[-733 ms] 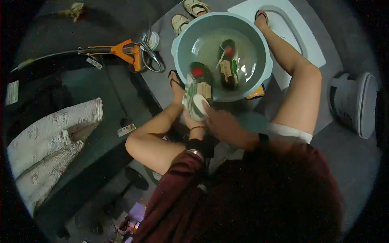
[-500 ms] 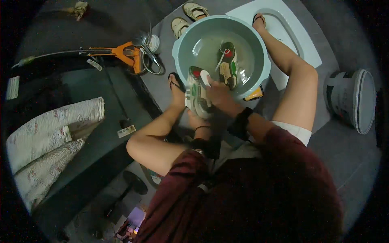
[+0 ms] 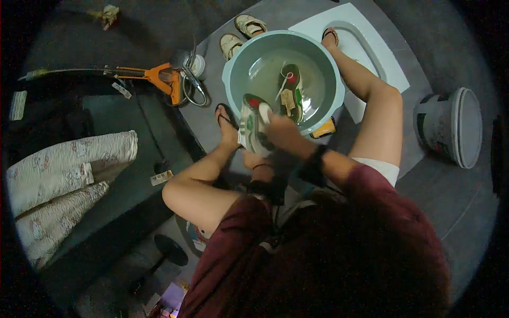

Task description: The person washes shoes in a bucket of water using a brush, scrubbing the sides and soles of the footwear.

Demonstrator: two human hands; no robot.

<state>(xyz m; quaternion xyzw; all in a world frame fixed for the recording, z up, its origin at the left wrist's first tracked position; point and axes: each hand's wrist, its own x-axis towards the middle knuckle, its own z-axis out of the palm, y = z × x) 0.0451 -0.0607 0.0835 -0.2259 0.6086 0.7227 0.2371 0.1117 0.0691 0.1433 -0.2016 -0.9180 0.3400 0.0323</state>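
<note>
A wet sneaker (image 3: 249,127), white and grey with green and red parts, is tilted over the near left rim of a round pale-green basin (image 3: 227,79). My left hand (image 3: 255,160) grips its near end from below, fingers partly hidden. My right hand (image 3: 288,135), slightly blurred, is closed round a white, round-ended object (image 3: 264,110) held against the sneaker's opening; its full shape is hidden. A matching sneaker (image 3: 290,100) with a pale lace loop lies in the cloudy water inside the basin.
Cream shoes (image 3: 249,25) stand behind the basin and a yellow object (image 3: 323,129) beside its near right. A white squat toilet (image 3: 389,79) and a lidded bucket (image 3: 448,127) are at right. An orange squeegee-like tool (image 3: 165,79), shower hose (image 3: 197,87) and patterned cloth (image 3: 69,175) are at left.
The view has shifted slightly, so the basin sits lower and more to the left. Both hands keep hold of the sneaker and white object; the right hand has shifted slightly along the shoe.
</note>
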